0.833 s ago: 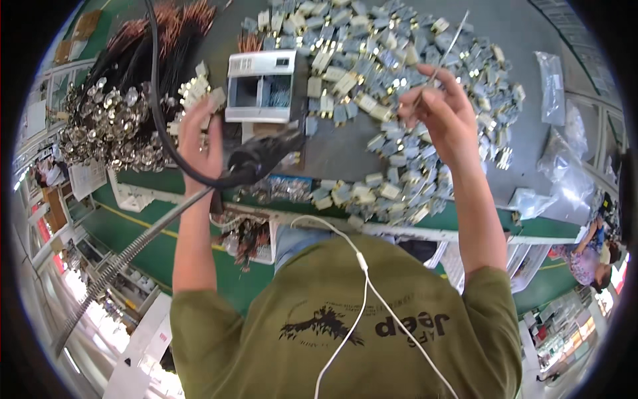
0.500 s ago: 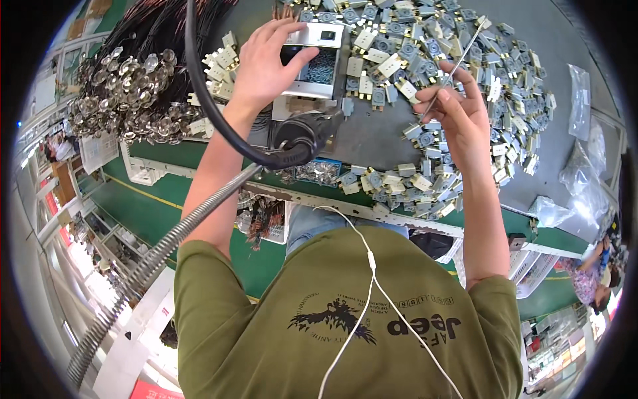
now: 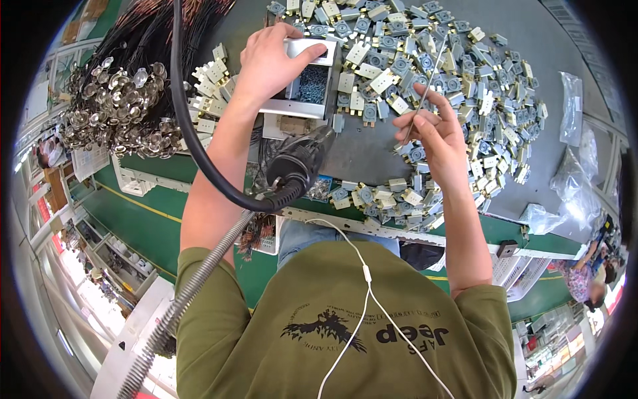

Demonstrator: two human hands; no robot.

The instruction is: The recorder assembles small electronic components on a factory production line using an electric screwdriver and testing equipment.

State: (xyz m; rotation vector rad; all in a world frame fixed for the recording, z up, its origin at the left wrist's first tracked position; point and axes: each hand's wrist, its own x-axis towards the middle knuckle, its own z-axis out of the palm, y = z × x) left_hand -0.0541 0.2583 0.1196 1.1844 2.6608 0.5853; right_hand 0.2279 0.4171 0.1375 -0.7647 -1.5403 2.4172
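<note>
At the table's far middle, my left hand (image 3: 269,66) is curled over the far left end of a metal-framed screw box (image 3: 292,108), its thumb on the silver end panel. Small dark bluish screws (image 3: 311,84) lie inside the box. My right hand (image 3: 435,133) pinches a thin metal rod (image 3: 434,66), which slants up and away over a wide heap of small grey-and-cream blocks with brass tabs (image 3: 382,81). Nearer than the box hangs a black power screwdriver (image 3: 292,166) with a thick cable; its tip is hard to make out.
Bundled dark wires with round metal caps (image 3: 119,110) lie at the left. More cream blocks (image 3: 211,80) sit beside my left forearm. Clear plastic bags (image 3: 575,179) lie at the right. A coiled spring (image 3: 199,279) crosses in front of my left arm.
My left thumb has moved from above the screws onto the box's end panel. My right hand, still with the rod, has come slightly left and nearer. The whole view has shifted a little.
</note>
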